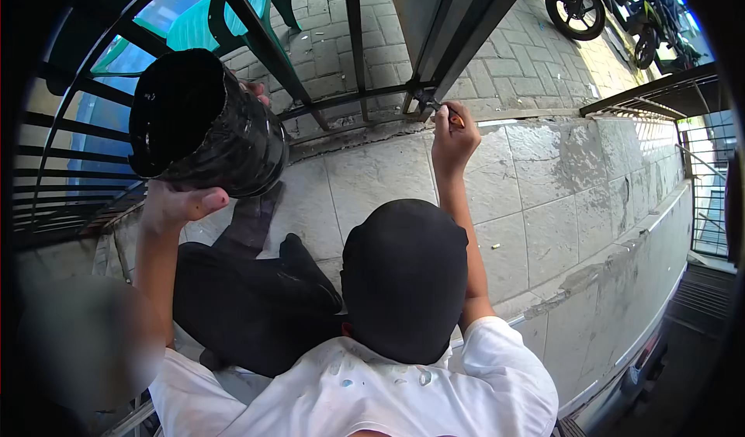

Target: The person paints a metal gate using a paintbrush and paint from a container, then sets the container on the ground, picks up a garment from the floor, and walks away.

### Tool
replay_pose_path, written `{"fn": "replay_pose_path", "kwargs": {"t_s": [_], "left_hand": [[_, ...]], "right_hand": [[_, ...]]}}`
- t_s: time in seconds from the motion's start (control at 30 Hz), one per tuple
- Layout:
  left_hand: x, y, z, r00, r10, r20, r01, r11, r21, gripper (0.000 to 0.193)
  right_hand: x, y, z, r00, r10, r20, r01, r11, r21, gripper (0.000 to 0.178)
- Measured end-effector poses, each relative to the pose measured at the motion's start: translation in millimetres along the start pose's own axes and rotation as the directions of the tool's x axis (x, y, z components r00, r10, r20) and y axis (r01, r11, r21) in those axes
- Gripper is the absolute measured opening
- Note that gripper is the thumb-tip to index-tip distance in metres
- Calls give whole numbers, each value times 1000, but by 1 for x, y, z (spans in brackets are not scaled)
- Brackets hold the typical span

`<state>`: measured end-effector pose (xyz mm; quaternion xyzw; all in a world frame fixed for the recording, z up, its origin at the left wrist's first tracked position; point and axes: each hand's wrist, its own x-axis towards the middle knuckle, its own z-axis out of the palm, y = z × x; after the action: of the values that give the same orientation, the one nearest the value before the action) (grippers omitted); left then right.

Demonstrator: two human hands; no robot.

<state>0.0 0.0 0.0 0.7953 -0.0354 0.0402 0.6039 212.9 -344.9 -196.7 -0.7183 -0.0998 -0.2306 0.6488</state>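
My left hand is wrapped around a can coated in black paint, its wide mouth tipped up and dark inside. The thumb lies along the near side, and fingertips show at the far side. At the bottom corner of a black metal gate frame, my right hand grips a paintbrush with an orange handle. Its dark bristle end meets the frame's lower joint, though the exact contact is hard to make out. The fingers are closed around the handle.
Pale floor tiles run along the frame, with brick paving beyond it. Behind the bars on the left stands a green plastic chair. Motorcycles are parked at the far right. A dark-capped head and bent black-trousered legs fill the near middle.
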Motion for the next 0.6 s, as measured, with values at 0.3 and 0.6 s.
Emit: {"fn": "replay_pose_path", "kwargs": {"t_s": [0.3, 0.6], "left_hand": [[12, 47, 15, 968, -228, -107, 247, 943, 222, 57], [55, 59, 23, 953, 272, -131, -287, 950, -120, 88]], "right_hand": [[9, -29, -115, 902, 429, 53, -431, 889, 156, 19], [-56, -16, -157, 795, 607, 18, -607, 794, 46, 29]]}}
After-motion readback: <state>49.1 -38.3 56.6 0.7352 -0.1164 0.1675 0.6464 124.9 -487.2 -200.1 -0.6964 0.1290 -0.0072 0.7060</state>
